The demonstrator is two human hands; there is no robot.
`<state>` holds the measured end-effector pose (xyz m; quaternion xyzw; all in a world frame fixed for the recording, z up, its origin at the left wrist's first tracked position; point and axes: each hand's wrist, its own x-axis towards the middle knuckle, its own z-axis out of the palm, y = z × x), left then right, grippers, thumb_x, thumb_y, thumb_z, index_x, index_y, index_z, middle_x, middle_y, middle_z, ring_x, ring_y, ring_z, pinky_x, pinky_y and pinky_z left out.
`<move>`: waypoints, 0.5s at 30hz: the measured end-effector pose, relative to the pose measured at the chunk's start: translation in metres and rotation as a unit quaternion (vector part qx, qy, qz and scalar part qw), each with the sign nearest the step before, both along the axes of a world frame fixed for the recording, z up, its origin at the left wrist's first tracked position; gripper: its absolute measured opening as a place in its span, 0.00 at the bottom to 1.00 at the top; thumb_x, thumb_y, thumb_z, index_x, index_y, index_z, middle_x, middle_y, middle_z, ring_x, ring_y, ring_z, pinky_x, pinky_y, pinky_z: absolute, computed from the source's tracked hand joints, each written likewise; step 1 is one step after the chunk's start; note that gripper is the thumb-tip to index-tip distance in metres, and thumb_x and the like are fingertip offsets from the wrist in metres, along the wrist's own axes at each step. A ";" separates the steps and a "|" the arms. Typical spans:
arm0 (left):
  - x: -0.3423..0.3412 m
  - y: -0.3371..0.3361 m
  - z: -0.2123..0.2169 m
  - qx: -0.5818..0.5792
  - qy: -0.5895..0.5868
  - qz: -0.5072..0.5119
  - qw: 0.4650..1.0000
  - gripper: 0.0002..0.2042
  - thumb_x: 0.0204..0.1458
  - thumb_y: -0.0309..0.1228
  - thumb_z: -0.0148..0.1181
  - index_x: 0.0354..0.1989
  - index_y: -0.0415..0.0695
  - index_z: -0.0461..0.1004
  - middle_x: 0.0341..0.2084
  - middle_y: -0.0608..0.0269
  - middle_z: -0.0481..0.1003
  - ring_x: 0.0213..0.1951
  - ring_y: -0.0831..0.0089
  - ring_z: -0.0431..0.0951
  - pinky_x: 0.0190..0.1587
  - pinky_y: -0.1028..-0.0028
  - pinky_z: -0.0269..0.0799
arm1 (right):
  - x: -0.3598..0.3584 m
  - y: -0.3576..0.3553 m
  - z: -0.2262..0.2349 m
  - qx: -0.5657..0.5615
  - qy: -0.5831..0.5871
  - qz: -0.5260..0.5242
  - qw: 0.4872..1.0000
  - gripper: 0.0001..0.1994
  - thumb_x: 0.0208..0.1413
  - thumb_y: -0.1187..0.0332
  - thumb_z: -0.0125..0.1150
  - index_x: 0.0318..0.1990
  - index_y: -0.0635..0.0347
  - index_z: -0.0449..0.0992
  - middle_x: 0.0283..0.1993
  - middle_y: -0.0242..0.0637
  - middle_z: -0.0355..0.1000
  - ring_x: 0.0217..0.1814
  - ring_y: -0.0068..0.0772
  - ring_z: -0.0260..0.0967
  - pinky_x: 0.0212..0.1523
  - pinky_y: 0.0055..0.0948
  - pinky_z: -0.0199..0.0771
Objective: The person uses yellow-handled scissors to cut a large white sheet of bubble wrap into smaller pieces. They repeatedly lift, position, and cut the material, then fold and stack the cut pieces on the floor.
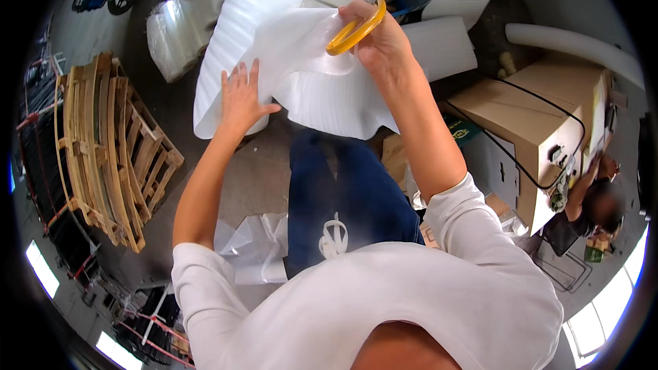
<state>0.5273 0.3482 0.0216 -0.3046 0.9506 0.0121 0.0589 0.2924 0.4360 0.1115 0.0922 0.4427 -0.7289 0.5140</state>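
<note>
White foam sheeting (291, 41) is spread in front of me, its ribbed edge curling down on the left. My left hand (241, 99) lies on it near that left edge, fingers stretched apart and holding nothing. A pair of scissors (373, 24) with yellow handles is in my right hand (384, 41), the blades pointing up and away. The right fingertips are also at the edge of a thin, smooth white piece of the sheeting; whether they pinch it is not clear. Behind the right wrist, a rolled length of foam (442, 48) extends rightward.
Wooden pallets (99, 151) lean at the left. Film-wrapped rolls (181, 34) sit at the back left. Cardboard boxes (534, 103) with a black strap stand to the right, below a long foam tube (569, 44). Another person (582, 205) is beyond them. Clear plastic (253, 247) lies beside my legs.
</note>
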 end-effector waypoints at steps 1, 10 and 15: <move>-0.017 -0.002 -0.018 0.032 0.053 0.027 0.998 0.45 0.31 0.52 0.61 0.56 0.42 0.48 0.46 0.47 0.64 0.51 0.57 0.62 0.58 0.56 0.38 | -0.007 0.002 0.011 0.000 0.018 0.003 1.000 0.09 0.37 0.79 0.55 0.29 0.63 0.64 0.27 0.36 0.63 0.32 0.28 0.62 0.36 0.23 0.63; -0.068 -0.090 -0.035 0.318 0.195 0.050 0.926 0.17 0.44 0.37 0.55 0.36 0.34 0.71 0.29 0.50 0.73 0.36 0.59 0.73 0.39 0.71 0.65 | -0.052 -0.005 -0.023 0.099 0.034 -0.154 0.983 0.05 0.42 0.78 0.52 0.30 0.64 0.65 0.25 0.38 0.63 0.27 0.30 0.63 0.33 0.26 0.68; -0.086 -0.128 -0.041 0.451 0.159 0.091 0.873 0.16 0.44 0.31 0.55 0.40 0.34 0.70 0.29 0.53 0.74 0.30 0.71 0.74 0.33 0.74 0.67 | -0.057 -0.011 -0.032 0.124 0.068 -0.153 0.978 0.04 0.47 0.77 0.49 0.29 0.68 0.69 0.32 0.45 0.63 0.38 0.37 0.64 0.33 0.31 0.70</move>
